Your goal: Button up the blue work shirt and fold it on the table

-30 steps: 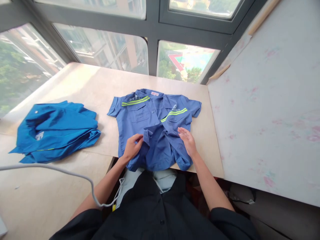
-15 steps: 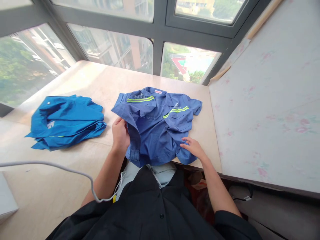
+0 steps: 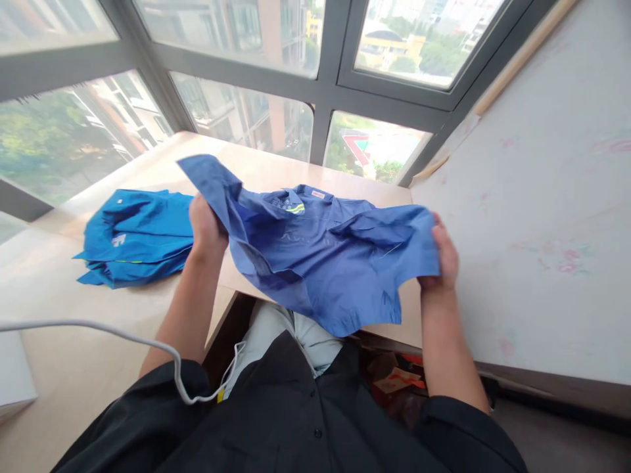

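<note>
A blue work shirt [image 3: 315, 256] with yellow-green reflective stripes hangs lifted above the wooden table [image 3: 276, 172], spread between both hands. My left hand [image 3: 206, 226] grips its left edge, with a flap of cloth sticking up past the fingers. My right hand [image 3: 444, 256] is closed on its right edge near the table's right end. The shirt's collar with a small red label still rests toward the window. Its lower hem droops over the table's near edge.
A pile of brighter blue garments [image 3: 135, 236] lies on the table to the left. A white cable [image 3: 123, 338] runs across a lower wooden surface [image 3: 73, 368] at left. A pale flowered board [image 3: 537, 217] lies at right. Large windows stand behind the table.
The shirt lay flat on the table with both hands on its front. Both hands have moved apart to its side edges and raised it off the table.
</note>
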Available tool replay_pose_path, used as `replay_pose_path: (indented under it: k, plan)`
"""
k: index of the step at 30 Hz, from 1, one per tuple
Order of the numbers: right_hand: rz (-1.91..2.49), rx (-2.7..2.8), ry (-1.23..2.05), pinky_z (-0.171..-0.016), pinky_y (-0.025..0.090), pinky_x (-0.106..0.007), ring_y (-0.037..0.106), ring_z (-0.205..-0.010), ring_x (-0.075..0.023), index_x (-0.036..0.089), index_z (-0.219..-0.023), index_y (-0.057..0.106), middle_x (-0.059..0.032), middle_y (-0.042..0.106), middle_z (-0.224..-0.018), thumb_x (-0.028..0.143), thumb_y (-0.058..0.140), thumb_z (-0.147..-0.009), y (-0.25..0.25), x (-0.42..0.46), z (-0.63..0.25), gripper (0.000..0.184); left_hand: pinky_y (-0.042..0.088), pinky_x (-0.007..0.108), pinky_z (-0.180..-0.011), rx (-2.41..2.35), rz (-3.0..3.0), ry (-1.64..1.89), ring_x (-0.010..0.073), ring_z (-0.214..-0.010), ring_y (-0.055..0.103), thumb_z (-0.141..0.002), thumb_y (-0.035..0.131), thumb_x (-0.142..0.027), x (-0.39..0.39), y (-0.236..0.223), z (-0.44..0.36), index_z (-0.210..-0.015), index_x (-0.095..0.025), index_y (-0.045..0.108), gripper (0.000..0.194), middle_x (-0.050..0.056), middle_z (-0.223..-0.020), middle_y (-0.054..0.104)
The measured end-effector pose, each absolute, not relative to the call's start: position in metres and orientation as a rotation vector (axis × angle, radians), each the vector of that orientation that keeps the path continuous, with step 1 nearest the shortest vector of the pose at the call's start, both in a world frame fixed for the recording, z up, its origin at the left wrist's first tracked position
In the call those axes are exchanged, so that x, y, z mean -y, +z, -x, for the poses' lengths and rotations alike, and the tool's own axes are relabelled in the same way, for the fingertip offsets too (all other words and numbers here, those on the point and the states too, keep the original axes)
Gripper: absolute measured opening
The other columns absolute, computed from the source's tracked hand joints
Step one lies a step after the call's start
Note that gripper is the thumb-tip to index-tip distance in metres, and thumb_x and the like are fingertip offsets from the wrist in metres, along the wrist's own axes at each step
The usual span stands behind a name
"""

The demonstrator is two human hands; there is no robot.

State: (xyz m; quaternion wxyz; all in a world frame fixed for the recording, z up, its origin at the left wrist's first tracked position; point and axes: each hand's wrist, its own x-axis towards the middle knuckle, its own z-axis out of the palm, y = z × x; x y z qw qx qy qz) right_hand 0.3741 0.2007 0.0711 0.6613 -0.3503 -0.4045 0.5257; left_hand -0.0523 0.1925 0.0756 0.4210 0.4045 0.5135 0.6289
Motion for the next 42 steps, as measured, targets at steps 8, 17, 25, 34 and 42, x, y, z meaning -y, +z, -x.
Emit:
replay_pose_path:
  k: [8, 17, 25, 34, 42]
  plan:
    - [0.908, 1.855, 2.438, -0.071, 0.054, -0.027, 0.07, -0.08, -0.016, 0.017, -0.137, 0.049, -0.0074, 0.068, -0.105, 0.038, 0.08, -0.074, -0.011, -0.142, -0.31, 0.072, 0.049, 0.026, -0.071, -0.819, -1.455, 0.167, 0.0168, -0.076, 0.063, -0.077, 0.072, -0.045, -0.102, 0.016, -0.025, -0.103, -0.013, 0.072, 0.041, 0.005, -0.084, 0.071]
    - [1.398, 1.457, 1.807, -0.064, 0.054, -0.023, 0.069, -0.077, -0.0139, 0.016, -0.118, 0.058, -0.0086, 0.071, -0.099, 0.033, 0.069, -0.081, -0.021, -0.168, -0.341, 0.041, 0.051, 0.029, -0.075, -1.346, -1.493, 0.534, 0.0214, -0.084, 0.067, -0.082, 0.057, -0.05, -0.11, -0.014, 0.003, -0.107, -0.014, 0.066, 0.045, 0.005, -0.088, 0.071]
    - [1.428, 1.423, 1.495, -0.061, 0.054, -0.022, 0.068, -0.075, -0.0139, 0.016, -0.116, 0.056, -0.0082, 0.07, -0.101, 0.028, 0.066, -0.08, -0.022, -0.229, -0.333, 0.039, 0.051, 0.034, -0.096, -1.726, -1.784, 0.564, 0.0252, -0.111, 0.064, -0.086, 0.053, -0.04, -0.165, -0.042, -0.005, -0.116, -0.014, 0.065, 0.041, 0.011, -0.118, 0.069]
    - [1.726, 1.656, 1.355, -0.052, 0.053, -0.021, 0.071, -0.081, -0.0187, 0.011, -0.139, 0.042, -0.0182, 0.062, -0.126, 0.028, 0.062, -0.083, -0.041, -0.34, -0.28, 0.062, 0.023, 0.05, -0.118, -1.929, -1.973, 0.372, 0.0337, -0.148, 0.021, -0.09, 0.053, -0.04, -0.26, -0.074, -0.034, -0.145, -0.008, 0.039, 0.065, 0.022, -0.155, 0.033]
    - [1.917, 1.751, 1.158, -0.064, 0.054, -0.029, 0.071, -0.087, -0.0245, 0.011, -0.131, 0.049, -0.0201, 0.066, -0.118, 0.04, 0.069, -0.076, -0.076, -0.419, -0.26, 0.065, 0.01, 0.057, -0.119, -2.031, -2.192, 0.217, 0.0359, -0.15, 0.012, -0.093, 0.039, -0.057, -0.3, -0.109, -0.058, -0.152, -0.007, 0.032, 0.078, 0.022, -0.159, 0.019]
